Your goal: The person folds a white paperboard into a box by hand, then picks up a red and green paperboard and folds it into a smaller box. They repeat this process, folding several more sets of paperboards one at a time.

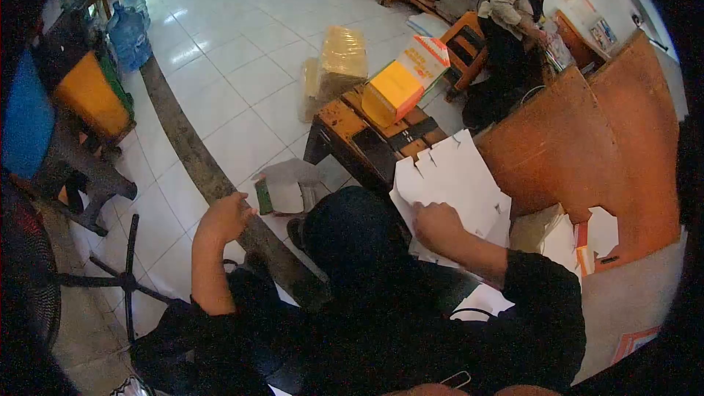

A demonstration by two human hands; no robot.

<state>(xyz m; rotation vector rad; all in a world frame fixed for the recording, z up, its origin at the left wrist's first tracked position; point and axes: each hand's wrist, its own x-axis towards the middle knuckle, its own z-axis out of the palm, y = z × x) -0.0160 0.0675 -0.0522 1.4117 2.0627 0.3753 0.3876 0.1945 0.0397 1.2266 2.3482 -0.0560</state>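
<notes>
My right hand (440, 227) is closed at the left edge of a white slotted card sheet (455, 183). The sheet, which looks like a flat box blank, seems to lie over others, with small cuts along its far and right edges. My left hand (226, 218) is raised on the left, its fingers curled together; whatever they hold, if anything, is hidden. Just right of it, lower down, stands a small open carton (287, 194) with white flaps and a green side. A dark rounded form (352, 231) lies between my hands.
A low wooden table (341, 110) ahead bears a yellow-orange box (394, 95). Taped packages (343, 55) stand on the tiled floor behind it. Brown wooden panels (557, 139) rise at right; a person (513, 22) works beyond them. A chair base (127, 280) and water bottles (128, 38) are left.
</notes>
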